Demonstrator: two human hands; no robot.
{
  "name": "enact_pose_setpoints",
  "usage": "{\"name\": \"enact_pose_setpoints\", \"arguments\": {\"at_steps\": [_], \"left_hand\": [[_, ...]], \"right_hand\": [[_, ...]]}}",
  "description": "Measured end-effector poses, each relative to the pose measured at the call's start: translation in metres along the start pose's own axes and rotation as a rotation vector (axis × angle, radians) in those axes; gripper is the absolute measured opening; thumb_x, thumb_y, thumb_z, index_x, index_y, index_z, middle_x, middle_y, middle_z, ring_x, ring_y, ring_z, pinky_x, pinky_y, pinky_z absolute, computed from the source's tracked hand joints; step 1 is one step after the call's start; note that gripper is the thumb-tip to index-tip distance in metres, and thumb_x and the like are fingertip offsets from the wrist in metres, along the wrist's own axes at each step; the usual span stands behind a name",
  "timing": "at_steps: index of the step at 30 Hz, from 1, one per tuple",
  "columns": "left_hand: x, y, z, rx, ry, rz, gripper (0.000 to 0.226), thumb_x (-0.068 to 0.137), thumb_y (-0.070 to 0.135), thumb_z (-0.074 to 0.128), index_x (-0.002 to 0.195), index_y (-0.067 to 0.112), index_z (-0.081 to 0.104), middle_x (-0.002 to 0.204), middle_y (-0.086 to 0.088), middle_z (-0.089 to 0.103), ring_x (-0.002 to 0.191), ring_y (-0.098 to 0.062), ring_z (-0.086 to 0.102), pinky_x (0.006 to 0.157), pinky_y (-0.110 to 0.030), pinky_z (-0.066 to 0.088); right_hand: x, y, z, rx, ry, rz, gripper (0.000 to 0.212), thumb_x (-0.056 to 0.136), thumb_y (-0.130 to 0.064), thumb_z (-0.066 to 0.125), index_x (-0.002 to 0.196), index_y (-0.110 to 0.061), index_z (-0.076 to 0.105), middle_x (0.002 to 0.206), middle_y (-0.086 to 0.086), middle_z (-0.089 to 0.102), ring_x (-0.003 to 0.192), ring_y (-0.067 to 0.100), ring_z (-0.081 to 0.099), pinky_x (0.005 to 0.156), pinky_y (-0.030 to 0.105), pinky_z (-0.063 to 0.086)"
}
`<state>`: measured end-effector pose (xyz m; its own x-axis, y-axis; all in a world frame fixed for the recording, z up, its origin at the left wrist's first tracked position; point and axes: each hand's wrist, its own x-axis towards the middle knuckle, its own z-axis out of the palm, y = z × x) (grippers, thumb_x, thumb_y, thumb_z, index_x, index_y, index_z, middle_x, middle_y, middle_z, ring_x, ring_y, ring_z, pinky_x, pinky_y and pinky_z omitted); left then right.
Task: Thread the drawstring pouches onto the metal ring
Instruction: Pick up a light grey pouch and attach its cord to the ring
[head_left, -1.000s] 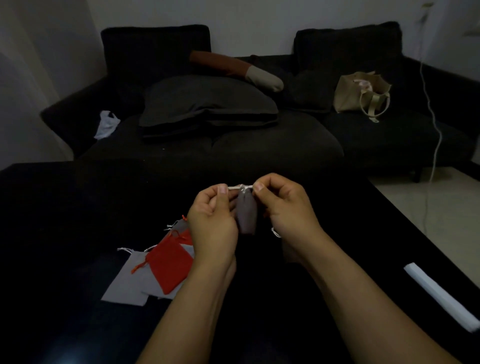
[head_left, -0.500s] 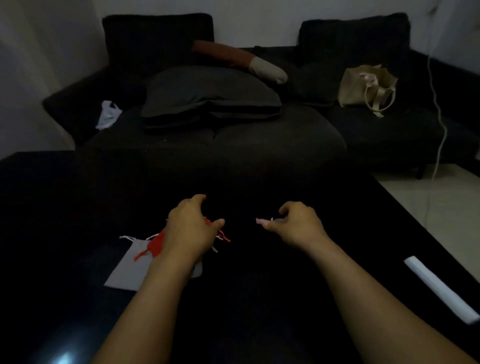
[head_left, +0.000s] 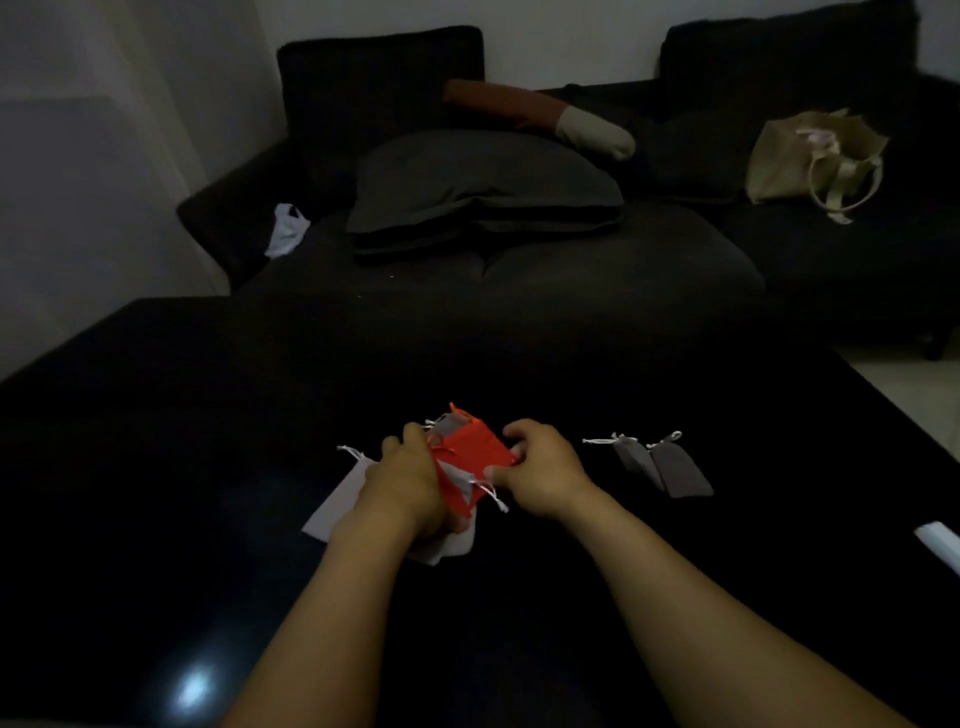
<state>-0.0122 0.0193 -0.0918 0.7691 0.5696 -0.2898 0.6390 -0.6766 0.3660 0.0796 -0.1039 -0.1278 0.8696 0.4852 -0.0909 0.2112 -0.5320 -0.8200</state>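
A glossy black tabletop (head_left: 156, 467) is seen in a dim room, with a dark sofa (head_left: 519, 270) behind its far edge carrying a grey cushion (head_left: 478, 187) and a beige tote bag (head_left: 810, 156). Mid-tabletop, a red pouch (head_left: 475, 449) is gripped by curled fingers of the left hand (head_left: 410, 483) and right hand (head_left: 540, 475), over pale pouches (head_left: 337, 506). Two grey pouches (head_left: 660, 467) are laid toward the right edge. The metal ring cannot be made out. A white object (head_left: 940, 543) is cut off at the right edge.

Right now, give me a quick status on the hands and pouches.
Left hand and right hand both grip the red pouch. Two grey pouches lie right. Ring not visible.
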Motion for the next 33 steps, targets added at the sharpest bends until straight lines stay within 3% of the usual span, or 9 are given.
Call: {"name": "enact_pose_setpoints", "arguments": {"at_steps": [3,7,10,13,16,22,27,29,33], "left_hand": [[-0.001,-0.004,-0.006,-0.022,0.042,0.061,0.088,0.057,0.037,0.09,0.127,0.019,0.039,0.129,-0.007,0.044,0.119,-0.029,0.052,0.1,-0.041,0.046],[0.0,-0.01,-0.013,0.004,0.16,0.107,0.056,0.072,0.02,0.082,0.118,0.016,0.051,0.123,-0.009,0.055,0.111,-0.03,0.058,0.091,-0.039,0.049],[0.0,-0.011,-0.013,-0.04,0.198,0.122,0.033,0.077,0.013,0.076,0.104,0.016,0.057,0.112,-0.009,0.063,0.102,-0.029,0.062,0.083,-0.037,0.05],[-0.001,-0.011,-0.014,-0.098,0.227,0.145,0.02,0.079,0.007,0.069,0.088,0.017,0.054,0.101,-0.008,0.065,0.093,-0.026,0.063,0.073,-0.034,0.048],[0.0,-0.012,-0.014,-0.122,0.249,0.139,0.019,0.081,0.005,0.065,0.089,0.018,0.053,0.098,-0.006,0.063,0.089,-0.025,0.063,0.068,-0.032,0.045],[0.002,-0.022,-0.02,-0.209,0.257,0.1,0.053,0.077,0.005,0.074,0.122,0.019,0.05,0.112,-0.007,0.062,0.101,-0.025,0.061,0.085,-0.035,0.049],[0.002,-0.023,-0.022,-0.12,0.262,0.093,0.024,0.08,0.006,0.064,0.091,0.024,0.053,0.09,0.001,0.059,0.083,-0.02,0.06,0.071,-0.028,0.042],[0.0,-0.022,-0.024,-0.088,0.276,0.052,0.021,0.08,0.007,0.062,0.094,0.021,0.055,0.087,0.0,0.056,0.087,-0.026,0.062,0.071,-0.029,0.044],[-0.006,-0.018,-0.027,0.012,0.246,-0.128,0.038,0.086,0.014,0.06,0.121,0.012,0.046,0.123,-0.016,0.053,0.111,-0.037,0.055,0.085,-0.041,0.047]], "right_hand": [[0.002,0.003,0.001,0.034,0.04,-0.023,0.015,0.077,-0.009,0.077,0.087,-0.018,0.07,0.072,-0.003,0.062,0.065,0.009,0.055,0.075,0.034,0.053],[-0.001,0.002,-0.007,-0.105,0.229,-0.177,0.037,0.077,-0.019,0.078,0.111,-0.023,0.063,0.106,-0.004,0.053,0.094,0.01,0.054,0.086,0.027,0.048],[-0.005,-0.003,-0.01,-0.158,0.11,-0.245,0.022,0.076,-0.033,0.079,0.092,-0.025,0.066,0.092,-0.006,0.062,0.083,0.01,0.061,0.075,0.028,0.052],[-0.007,0.002,-0.003,-0.182,0.002,-0.209,0.025,0.077,-0.043,0.077,0.082,-0.02,0.07,0.075,-0.004,0.068,0.07,0.013,0.065,0.067,0.031,0.054],[-0.008,0.003,-0.002,-0.041,-0.008,-0.163,0.012,0.078,-0.02,0.08,0.074,-0.015,0.07,0.064,-0.003,0.065,0.055,0.005,0.057,0.059,0.026,0.05],[-0.012,-0.018,-0.019,0.436,-0.059,-0.046,0.014,0.086,-0.006,0.07,0.076,-0.013,0.064,0.072,0.003,0.065,0.065,0.009,0.059,0.057,0.015,0.048],[-0.017,-0.029,-0.027,0.806,-0.134,0.135,0.009,0.098,-0.01,0.053,0.091,-0.015,0.055,0.086,0.006,0.068,0.082,0.021,0.068,0.076,0.035,0.057],[-0.018,-0.031,-0.033,0.894,-0.121,0.159,0.013,0.1,-0.01,0.049,0.089,-0.015,0.054,0.088,0.007,0.069,0.082,0.021,0.07,0.075,0.036,0.058],[-0.022,-0.034,-0.055,0.94,-0.087,0.12,0.012,0.098,-0.011,0.052,0.09,-0.016,0.059,0.091,0.007,0.073,0.087,0.021,0.072,0.077,0.038,0.059]]}}
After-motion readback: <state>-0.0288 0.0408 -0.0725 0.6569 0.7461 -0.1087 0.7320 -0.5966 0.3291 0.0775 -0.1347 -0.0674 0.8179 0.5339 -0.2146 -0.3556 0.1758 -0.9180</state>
